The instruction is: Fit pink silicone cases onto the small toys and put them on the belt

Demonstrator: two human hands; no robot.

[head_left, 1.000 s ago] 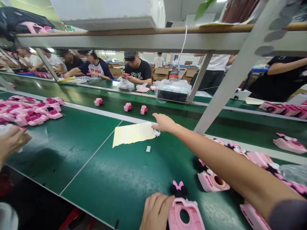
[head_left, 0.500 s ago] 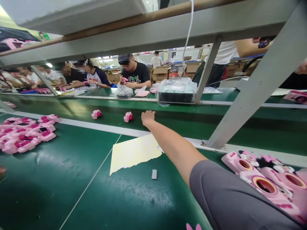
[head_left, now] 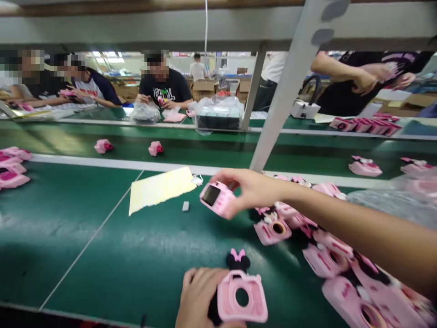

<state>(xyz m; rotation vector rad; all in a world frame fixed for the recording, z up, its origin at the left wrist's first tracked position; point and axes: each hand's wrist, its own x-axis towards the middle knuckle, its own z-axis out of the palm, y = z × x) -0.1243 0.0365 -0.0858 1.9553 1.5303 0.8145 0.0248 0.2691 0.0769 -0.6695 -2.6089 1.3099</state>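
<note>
My right hand grips a small pink toy camera by its edge, its dark screen and buttons facing me, above the green bench. Lower down, my left hand is closed around a pink camera cover. The cover's hollow inner side faces up, with a round lens hole in the middle. Black mouse ears and a pink bow stick out from its top. The two pieces are apart. To the right, partly behind my right forearm, lies a pile of similar pink covers.
A torn yellow paper sheet and a small grey block lie on the bench. Pink cameras rest on the green belt beyond. A slanted metal post rises ahead. Co-workers sit across the line.
The outstretched arm has come back from the belt, and my right hand now holds a toy camera. My left hand has come into view with a cover. The view has turned right.
</note>
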